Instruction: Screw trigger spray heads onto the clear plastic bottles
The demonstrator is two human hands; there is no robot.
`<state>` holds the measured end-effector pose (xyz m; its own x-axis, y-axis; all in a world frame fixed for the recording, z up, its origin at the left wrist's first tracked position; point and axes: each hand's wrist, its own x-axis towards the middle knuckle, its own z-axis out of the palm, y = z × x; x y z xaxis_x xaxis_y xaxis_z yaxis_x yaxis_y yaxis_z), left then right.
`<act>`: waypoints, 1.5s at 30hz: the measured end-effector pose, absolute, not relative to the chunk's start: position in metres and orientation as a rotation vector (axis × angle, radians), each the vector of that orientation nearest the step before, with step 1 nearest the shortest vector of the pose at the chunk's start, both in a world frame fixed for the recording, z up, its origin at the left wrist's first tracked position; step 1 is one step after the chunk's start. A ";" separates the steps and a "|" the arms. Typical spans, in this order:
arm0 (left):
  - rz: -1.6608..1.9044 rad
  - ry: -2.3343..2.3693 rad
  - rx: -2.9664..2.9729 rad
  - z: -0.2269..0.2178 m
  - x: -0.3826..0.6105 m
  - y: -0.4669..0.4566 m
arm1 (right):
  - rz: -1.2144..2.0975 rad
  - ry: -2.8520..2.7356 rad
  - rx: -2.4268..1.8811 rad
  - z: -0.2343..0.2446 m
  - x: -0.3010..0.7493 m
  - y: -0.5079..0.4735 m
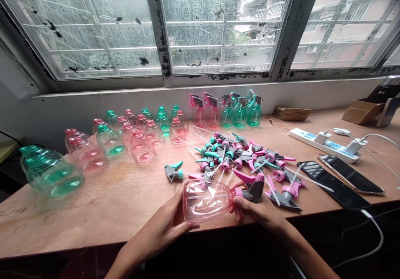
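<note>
A clear pink spray bottle [208, 202] lies on its side in the air over the table's front edge, its neck pointing right. My left hand [173, 216] is closed around the bottle's base. At the neck, my right hand [254, 208] grips the pink-and-grey trigger sprayer [251, 187], which sits at the bottle's mouth with its tube inside. Whether the collar is fully screwed on cannot be seen. Just beyond lies a pile of pink, green and grey trigger sprayers [239, 152] with white tubes. One green-and-grey sprayer [173, 171] lies apart, left of the pile.
Several open pink and green bottles [142, 146] stand on the left of the wooden table [125, 204]. Bottles with sprayers fitted [240, 114] stand by the wall. To the right are two phones [350, 174], a power strip [325, 144] with cables, and a cardboard box [359, 111].
</note>
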<state>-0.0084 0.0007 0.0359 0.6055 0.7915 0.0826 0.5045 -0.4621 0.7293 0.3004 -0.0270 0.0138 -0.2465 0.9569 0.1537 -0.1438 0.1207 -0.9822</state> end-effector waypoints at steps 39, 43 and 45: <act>0.521 1.074 2.148 0.037 -0.011 -0.002 | 1.308 -1.260 -0.899 0.016 0.297 -0.027; 0.525 1.065 2.156 0.036 -0.011 -0.002 | 1.292 -1.272 -0.909 0.014 0.297 -0.026; 0.520 1.065 2.152 0.036 -0.011 -0.002 | 1.278 -1.285 -0.907 0.011 0.298 -0.025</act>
<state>-0.0110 -0.0020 0.0363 0.5870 0.8077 0.0547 0.5401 -0.4411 0.7168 0.2983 -0.0253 0.0108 -0.1521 0.9749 0.1626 -0.1574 0.1385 -0.9778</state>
